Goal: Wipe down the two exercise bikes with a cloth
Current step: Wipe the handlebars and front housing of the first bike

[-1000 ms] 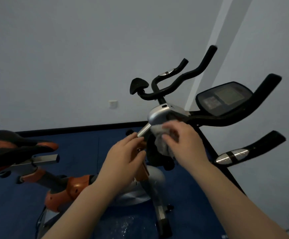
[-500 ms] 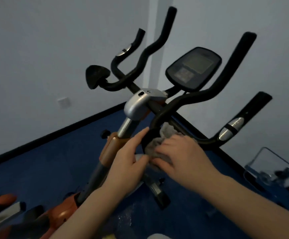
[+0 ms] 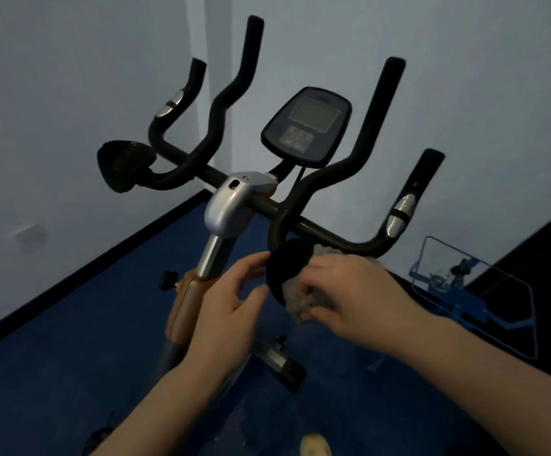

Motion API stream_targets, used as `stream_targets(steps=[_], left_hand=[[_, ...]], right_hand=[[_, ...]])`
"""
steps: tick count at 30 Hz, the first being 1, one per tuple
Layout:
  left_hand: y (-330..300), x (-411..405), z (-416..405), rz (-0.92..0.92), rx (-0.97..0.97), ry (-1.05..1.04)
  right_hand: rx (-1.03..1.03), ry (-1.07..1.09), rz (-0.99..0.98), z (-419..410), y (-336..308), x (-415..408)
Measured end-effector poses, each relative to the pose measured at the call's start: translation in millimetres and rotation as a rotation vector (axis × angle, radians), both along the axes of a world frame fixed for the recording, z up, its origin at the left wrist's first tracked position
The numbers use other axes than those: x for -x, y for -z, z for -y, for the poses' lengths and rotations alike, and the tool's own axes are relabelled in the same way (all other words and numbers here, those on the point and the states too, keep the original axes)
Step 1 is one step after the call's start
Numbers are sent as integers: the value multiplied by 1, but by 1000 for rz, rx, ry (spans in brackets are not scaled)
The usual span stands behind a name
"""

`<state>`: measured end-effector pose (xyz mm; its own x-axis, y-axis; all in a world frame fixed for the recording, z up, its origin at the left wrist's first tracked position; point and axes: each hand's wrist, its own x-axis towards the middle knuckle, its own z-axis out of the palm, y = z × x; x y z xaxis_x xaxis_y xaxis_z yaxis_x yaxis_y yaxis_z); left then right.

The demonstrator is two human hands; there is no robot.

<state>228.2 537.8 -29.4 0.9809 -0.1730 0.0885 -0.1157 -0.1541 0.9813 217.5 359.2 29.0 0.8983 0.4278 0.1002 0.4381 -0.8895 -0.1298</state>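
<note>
cloth [image 3: 300,296]: grey and bunched up, pressed against the near edge of the round black pad on the bike's right side. A bit more of it pokes out above the pad, right under the handlebar.

right hand [image 3: 350,291]: fingers curled tight around the cloth, gripping it from the right and pushing it onto the pad. Forearm comes in from the lower right corner.

left hand [image 3: 231,311]: holding nothing, fingers loosely spread, thumb up. The fingertips sit just at the pad's left edge; can't really tell if they touch it or only come close.

round pad [image 3: 285,268]: black, disc-like, hangs off the lower loop of the handlebar, wedged between the two hands.

exercise bike [image 3: 231,209]: dead centre of the view, silver cap on top of a silver post that drops into an orange-brown frame. Black knob sticks out on the frame's left.

handlebar [image 3: 333,236]: black, four prongs pointing up, silver grip patches on the outer two. A matching black pad sits on the far left side.

console [image 3: 307,126]: dark, greenish screen with buttons underneath, tilted up behind the bar.

floor [image 3: 70,357]: dark blue, black skirting along pale walls. The bike's foot bar rests on it just below the hands.

off to the right: a clear-and-blue thing [image 3: 471,291] on the floor, too blurry to make out.

wall: a pale socket plate [image 3: 29,233] at far left, smeared by blur.
</note>
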Motion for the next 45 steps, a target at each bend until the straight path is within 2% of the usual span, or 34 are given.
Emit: stream_targets(steps=[3,6,8,11,13,15,19,22,24,26,30,35,38,42,45], left_hand=[[-4,-3,9,57,28,-19],[-4,-6,20,77,37,-54],[-5,-11,25,89,49,-53],[-5,-20,33,80,75,-49],[-5,-26,39,119,61,-72],[-6,-34,48,158,54,-110],[-11,-54,63,246,-28,-165],[-13,-68,67,305,-94,-210],[-10,-71,70,336,-176,-254],[-6,-71,72,339,-227,-318],[-4,-68,73,344,-287,-344],[-3,-71,73,382,-294,-386],[-3,-69,73,382,-275,-413],[-2,-68,74,380,-281,-412],[-2,-69,74,386,-276,-422]], right_hand=[[-234,196,148,0,-4,-17],[-229,290,139,-6,18,-22],[-207,297,86,1,25,-9],[-367,266,-73,21,6,2],[-480,311,-22,24,-2,-14],[-503,333,67,13,2,-30],[-628,352,67,5,34,-14],[-715,366,-38,32,21,-9],[-757,346,11,48,4,-26],[-688,308,83,57,-9,-49],[-411,292,-67,65,7,-66],[-308,395,13,38,11,-89],[-260,390,-8,22,10,-103],[-36,317,-88,54,-3,-77],[18,330,-122,51,-4,-89]])
